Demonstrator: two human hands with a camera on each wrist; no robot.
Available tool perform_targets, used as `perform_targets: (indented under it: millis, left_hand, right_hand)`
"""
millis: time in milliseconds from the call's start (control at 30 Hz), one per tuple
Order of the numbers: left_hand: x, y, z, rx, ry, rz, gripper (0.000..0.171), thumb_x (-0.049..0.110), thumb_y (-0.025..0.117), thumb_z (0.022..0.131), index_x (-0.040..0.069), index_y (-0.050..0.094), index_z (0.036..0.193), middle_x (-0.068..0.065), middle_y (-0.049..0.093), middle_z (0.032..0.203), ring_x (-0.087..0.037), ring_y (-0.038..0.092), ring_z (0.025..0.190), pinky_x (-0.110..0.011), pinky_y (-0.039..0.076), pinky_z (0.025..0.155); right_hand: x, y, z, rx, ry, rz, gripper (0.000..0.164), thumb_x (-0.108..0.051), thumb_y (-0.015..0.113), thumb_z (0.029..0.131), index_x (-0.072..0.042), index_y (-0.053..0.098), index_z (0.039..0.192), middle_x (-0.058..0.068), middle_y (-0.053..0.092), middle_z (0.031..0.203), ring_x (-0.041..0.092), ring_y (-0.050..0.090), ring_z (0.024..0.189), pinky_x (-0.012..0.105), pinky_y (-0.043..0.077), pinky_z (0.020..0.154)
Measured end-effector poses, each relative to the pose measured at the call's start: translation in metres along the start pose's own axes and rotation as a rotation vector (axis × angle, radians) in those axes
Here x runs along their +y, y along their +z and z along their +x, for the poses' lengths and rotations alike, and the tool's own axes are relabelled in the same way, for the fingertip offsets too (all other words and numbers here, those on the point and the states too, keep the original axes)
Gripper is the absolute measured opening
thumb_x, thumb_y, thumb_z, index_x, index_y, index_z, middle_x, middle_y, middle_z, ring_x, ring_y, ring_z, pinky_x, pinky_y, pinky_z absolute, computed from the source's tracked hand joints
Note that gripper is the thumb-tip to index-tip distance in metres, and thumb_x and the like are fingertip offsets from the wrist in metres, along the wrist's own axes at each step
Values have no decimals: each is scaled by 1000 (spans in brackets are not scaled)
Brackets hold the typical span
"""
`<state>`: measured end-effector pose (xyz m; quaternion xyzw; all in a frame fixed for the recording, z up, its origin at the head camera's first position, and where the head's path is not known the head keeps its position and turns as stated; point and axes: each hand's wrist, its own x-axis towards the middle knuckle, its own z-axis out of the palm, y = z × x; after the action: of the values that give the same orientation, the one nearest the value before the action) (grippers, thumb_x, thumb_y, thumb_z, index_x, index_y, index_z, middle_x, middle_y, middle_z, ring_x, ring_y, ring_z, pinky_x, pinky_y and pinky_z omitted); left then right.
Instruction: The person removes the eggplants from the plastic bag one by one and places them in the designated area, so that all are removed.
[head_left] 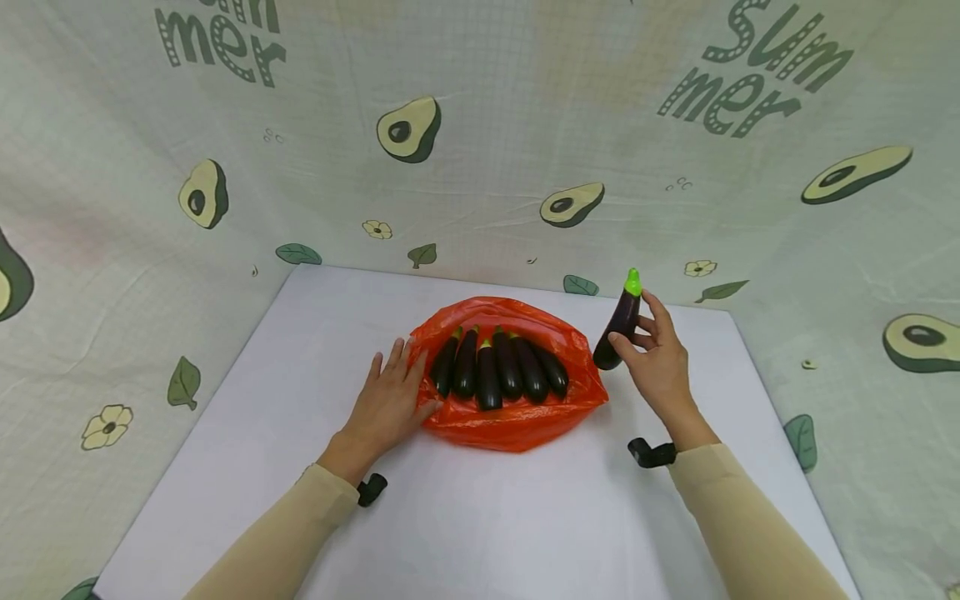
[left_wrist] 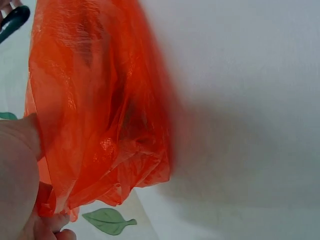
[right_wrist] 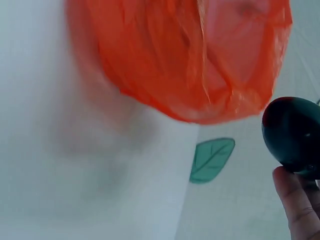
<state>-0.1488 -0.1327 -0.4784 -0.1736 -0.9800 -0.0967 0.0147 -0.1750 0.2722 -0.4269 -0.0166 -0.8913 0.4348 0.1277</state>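
An orange-red plastic bag (head_left: 517, 433) lies wide-mouthed on the white table. Inside it several dark purple eggplants (head_left: 489, 379) with green tops lie side by side. My left hand (head_left: 390, 404) rests on the bag's left rim with its fingers extended; the left wrist view shows the bag's side wall (left_wrist: 100, 110) up close. Right of the bag, my right hand (head_left: 660, 362) holds one eggplant (head_left: 621, 325) between thumb and fingers, its bright green stem end up. In the right wrist view this eggplant (right_wrist: 295, 135) shows its rounded dark end beside the bag (right_wrist: 165, 65).
The white tabletop (head_left: 495, 533) extends around the bag on all sides. A pale cloth (head_left: 480, 167) with avocado, leaf and lettering prints hangs behind the table and along its sides.
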Motion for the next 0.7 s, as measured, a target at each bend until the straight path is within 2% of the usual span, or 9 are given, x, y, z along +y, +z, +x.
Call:
perform_targets:
  millis: [133,300,700]
  left_hand:
    - [-1,-1,1,-3,-7,35,88,52,67,100,1,33,164,-24,30,171,-42,13,163,-65,12,130]
    - [0,-3,1,1,-10,45,88,51,67,100,-1,35,163,-25,31,170,-43,16,162,-64,15,130]
    - [1,-5,1,-7,-17,8,89,51,68,100,-2,34,163,-26,31,169,-43,15,162,-62,14,131]
  right_hand:
    - [2,-12,6,15,43,-64,80,-24,66,104,-34,20,169,32,53,151,52,63,126,66,55,96]
    - [12,-19,13,1,78,-145,79,-27,65,105,-29,20,170,34,53,151,54,63,127,66,55,96]
    - [37,-19,21,-21,171,-200,75,-32,62,106,-26,23,170,32,52,153,52,61,129,66,56,98]
